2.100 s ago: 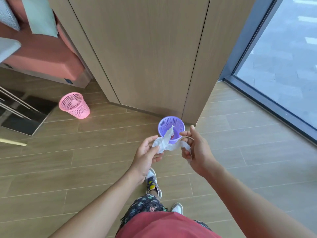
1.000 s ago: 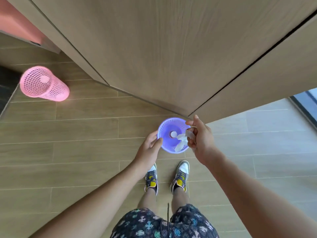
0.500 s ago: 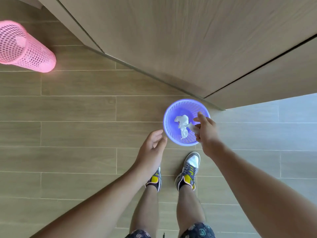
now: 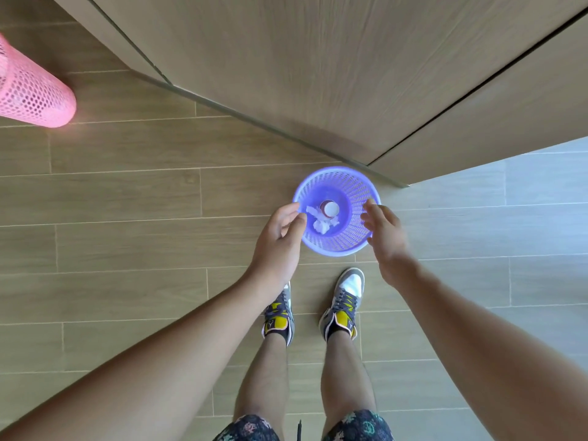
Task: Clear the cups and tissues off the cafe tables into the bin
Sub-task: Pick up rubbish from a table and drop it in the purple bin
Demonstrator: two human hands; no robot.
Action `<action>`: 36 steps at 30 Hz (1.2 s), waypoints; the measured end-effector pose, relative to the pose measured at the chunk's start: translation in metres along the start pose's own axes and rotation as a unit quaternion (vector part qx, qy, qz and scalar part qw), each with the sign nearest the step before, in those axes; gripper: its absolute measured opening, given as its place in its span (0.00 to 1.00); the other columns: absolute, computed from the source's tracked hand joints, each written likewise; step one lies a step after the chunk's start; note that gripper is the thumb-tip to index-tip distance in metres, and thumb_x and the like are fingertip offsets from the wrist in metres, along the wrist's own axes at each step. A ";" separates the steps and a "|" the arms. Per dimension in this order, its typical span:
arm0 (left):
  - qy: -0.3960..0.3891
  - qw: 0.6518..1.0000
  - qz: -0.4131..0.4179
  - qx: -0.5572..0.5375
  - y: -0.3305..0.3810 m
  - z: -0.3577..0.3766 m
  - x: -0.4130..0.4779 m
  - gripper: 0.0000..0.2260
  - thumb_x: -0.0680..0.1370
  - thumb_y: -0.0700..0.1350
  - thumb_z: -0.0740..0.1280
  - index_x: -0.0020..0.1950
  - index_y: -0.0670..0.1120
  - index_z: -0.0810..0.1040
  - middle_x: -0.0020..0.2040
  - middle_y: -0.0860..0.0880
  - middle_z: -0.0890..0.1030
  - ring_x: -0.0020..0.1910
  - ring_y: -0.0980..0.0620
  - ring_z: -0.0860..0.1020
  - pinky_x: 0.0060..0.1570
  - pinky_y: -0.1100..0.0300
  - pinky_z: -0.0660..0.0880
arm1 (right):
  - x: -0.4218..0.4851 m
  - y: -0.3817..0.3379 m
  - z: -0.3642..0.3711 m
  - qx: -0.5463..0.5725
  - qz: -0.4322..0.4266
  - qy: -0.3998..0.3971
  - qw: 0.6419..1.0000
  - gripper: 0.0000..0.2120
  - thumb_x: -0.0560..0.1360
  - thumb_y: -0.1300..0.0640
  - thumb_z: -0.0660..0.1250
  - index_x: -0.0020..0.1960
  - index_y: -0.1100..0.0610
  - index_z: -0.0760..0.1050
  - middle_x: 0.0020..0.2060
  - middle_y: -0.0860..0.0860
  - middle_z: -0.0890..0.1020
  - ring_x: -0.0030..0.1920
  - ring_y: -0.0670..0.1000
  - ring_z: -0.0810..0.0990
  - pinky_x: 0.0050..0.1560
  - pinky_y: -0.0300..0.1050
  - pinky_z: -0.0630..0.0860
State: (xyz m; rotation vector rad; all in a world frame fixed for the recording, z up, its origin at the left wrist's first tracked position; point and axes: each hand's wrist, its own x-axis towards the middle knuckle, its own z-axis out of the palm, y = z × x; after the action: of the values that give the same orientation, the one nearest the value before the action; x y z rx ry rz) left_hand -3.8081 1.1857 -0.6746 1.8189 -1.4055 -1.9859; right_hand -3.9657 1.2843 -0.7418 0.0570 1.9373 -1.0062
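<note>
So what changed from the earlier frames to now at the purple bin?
The tissue, first held in both hands and then pinched by the right hand alone, was let go and now lies in the purple bin beside the cup. Both hands are empty, the left hand open by the rim. Unchanged: the bin and cup in place, the pink bin on the floor.

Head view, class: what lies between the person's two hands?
In the head view, the purple bin sits between the left hand and right hand, holding a crumpled tissue and a cup.
</note>
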 end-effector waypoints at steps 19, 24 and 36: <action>-0.023 0.997 0.069 -0.009 0.133 -0.054 -0.168 0.17 0.85 0.47 0.62 0.74 0.47 0.72 0.72 0.45 0.75 0.68 0.52 0.75 0.74 0.44 0.69 | -0.231 -0.140 -0.068 0.006 -0.106 0.019 0.994 0.08 0.85 0.48 0.63 0.50 0.48 0.79 0.40 0.37 0.83 0.41 0.30 0.79 0.49 0.39 0.73; -0.026 0.994 0.105 -0.001 0.148 -0.079 -0.212 0.17 0.85 0.48 0.63 0.74 0.47 0.73 0.72 0.45 0.75 0.66 0.54 0.75 0.74 0.45 0.69 | -0.285 -0.167 -0.064 0.012 -0.126 0.010 0.992 0.09 0.83 0.43 0.65 0.51 0.47 0.79 0.48 0.44 0.83 0.50 0.41 0.80 0.59 0.49 0.77; 0.074 0.988 0.117 -0.075 0.155 -0.121 -0.253 0.18 0.86 0.48 0.61 0.76 0.48 0.71 0.72 0.48 0.74 0.65 0.55 0.73 0.69 0.51 0.73 | -0.312 -0.210 -0.048 -0.038 -0.167 -0.103 0.980 0.15 0.73 0.34 0.66 0.49 0.44 0.80 0.49 0.39 0.84 0.58 0.46 0.81 0.68 0.53 0.75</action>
State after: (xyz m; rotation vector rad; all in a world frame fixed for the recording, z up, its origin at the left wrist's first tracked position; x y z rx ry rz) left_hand -3.7126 1.1889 -0.3687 1.6182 -1.3184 -1.7523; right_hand -3.9073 1.2835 -0.3674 -0.4142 1.8250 -1.1062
